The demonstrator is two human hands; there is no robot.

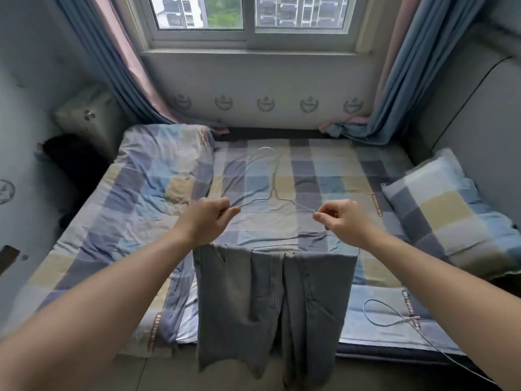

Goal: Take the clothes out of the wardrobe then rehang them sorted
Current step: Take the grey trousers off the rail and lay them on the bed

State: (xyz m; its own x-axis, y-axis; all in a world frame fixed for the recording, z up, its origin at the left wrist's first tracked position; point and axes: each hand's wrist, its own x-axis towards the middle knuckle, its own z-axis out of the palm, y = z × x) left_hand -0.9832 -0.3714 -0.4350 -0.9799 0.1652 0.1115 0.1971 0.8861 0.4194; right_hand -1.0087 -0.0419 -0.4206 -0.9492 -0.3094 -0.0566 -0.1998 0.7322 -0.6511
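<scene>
The left hand [207,221] and right hand [342,221] pinch a wire hanger [273,176]; grey trousers [270,300] hang below them.

a checked bed [324,170] carries a folded quilt [146,193] at left, a pillow [451,215] at right, a wire hanger [406,320] near its front edge.

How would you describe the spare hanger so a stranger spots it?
Start at the checked bed under the window. Near its front right corner lies a thin wire hanger. Unlike the held hanger, it carries no jeans.
</scene>
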